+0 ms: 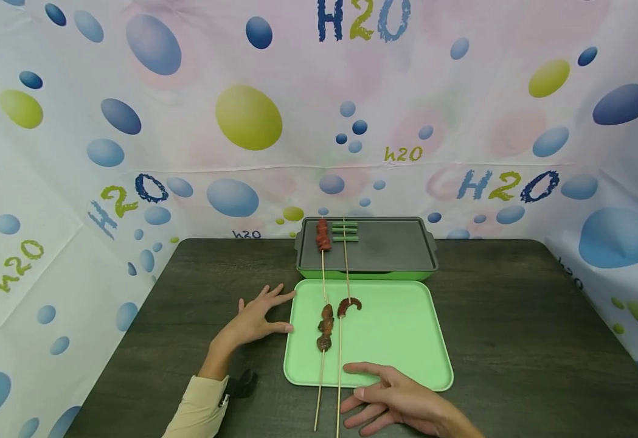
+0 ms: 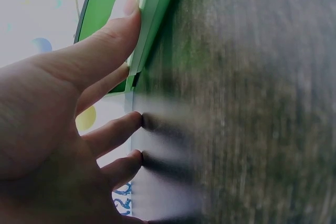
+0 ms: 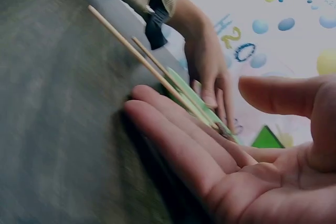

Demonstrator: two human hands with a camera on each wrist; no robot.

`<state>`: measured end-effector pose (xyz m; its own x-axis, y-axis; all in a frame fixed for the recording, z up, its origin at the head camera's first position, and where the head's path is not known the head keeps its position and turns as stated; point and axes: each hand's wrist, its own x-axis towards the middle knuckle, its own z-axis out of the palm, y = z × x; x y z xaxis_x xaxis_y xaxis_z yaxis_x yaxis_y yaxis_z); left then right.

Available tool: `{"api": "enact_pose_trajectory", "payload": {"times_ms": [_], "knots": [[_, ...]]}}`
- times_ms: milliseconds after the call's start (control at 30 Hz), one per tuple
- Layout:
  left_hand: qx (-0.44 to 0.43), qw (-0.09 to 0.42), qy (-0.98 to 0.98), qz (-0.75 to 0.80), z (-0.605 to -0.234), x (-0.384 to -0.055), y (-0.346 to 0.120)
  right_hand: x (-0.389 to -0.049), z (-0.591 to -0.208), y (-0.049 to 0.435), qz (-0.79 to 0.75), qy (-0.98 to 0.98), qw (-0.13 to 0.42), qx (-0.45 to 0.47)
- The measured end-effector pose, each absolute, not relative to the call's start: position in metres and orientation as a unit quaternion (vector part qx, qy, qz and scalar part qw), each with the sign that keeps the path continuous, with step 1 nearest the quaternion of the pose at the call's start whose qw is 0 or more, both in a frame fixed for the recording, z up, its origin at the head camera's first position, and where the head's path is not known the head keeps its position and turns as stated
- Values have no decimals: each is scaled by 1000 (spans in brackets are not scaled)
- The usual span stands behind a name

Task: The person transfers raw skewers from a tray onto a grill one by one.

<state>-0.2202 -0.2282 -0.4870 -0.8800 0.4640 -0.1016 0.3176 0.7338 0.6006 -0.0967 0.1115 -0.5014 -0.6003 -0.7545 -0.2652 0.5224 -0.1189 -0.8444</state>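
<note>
A light green tray (image 1: pixel 395 334) lies on the dark table. At its left edge is my left hand (image 1: pixel 254 321), fingers spread, thumb and index fingertip right at the rim. In the left wrist view the thumb (image 2: pixel 126 11) overlaps the tray's side. On the tray's left half lie a skewer of brown chunks (image 1: pixel 325 328) and a skewer with a curled, reddish-brown tentacle-like piece (image 1: pixel 350 305); their bare sticks jut over the front rim. My right hand (image 1: pixel 398 398) hovers at the front rim beside these sticks, palm turned up, fingers loosely extended, holding nothing.
Behind the tray stands a green-sided griddle (image 1: pixel 392 246) with a dark plate. A skewer of red meat (image 1: pixel 323 236) and a skewer of green pieces (image 1: pixel 345 238) lie on it, their sticks reaching over the tray. A printed curtain (image 1: pixel 308 91) hangs behind the table (image 1: pixel 510 328).
</note>
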Motion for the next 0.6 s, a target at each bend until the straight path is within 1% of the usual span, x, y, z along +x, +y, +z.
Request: {"api": "enact_pose_trajectory", "payload": {"times_ms": [100, 267, 600], "knots": [[212, 122, 923, 299, -486, -219, -228, -94, -504, 102, -748, 494, 433, -97], [210, 120, 923, 300, -487, -218, -228, -89, -510, 87, -767, 494, 403, -69], [215, 119, 920, 306, -487, -219, -227, -83, -512, 81, -786, 496, 361, -81]]}}
